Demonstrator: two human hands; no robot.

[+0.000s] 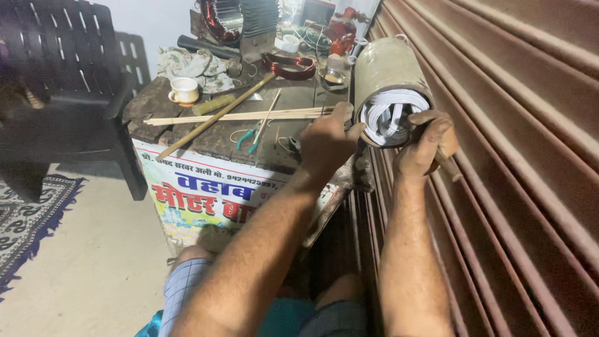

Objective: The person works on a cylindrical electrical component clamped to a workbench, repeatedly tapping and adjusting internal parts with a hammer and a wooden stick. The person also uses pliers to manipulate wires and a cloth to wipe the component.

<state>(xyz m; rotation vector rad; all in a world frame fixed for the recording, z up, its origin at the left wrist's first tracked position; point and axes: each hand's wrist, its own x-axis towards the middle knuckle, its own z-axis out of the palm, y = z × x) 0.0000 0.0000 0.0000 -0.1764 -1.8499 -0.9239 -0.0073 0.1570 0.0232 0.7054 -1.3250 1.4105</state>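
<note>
A grey metal cylinder [390,68], a motor housing, lies on its side at the workbench's right edge, its open end toward me full of white wire coils [388,118]. My left hand [326,140] rests against the cylinder's left side, fingers curled near its rim. Over the lower right rim my right hand [425,145] is closed on a wooden-handled tool [448,163], whose handle sticks out below the fingers; its tip is hidden.
The wooden workbench [212,138] carries long wooden sticks [243,116], green-handled pliers [249,137], a white cup [185,89], a rag and motor parts. A brown roller shutter [518,125] fills the right. A dark plastic chair [62,75] and patterned rug [31,218] stand left.
</note>
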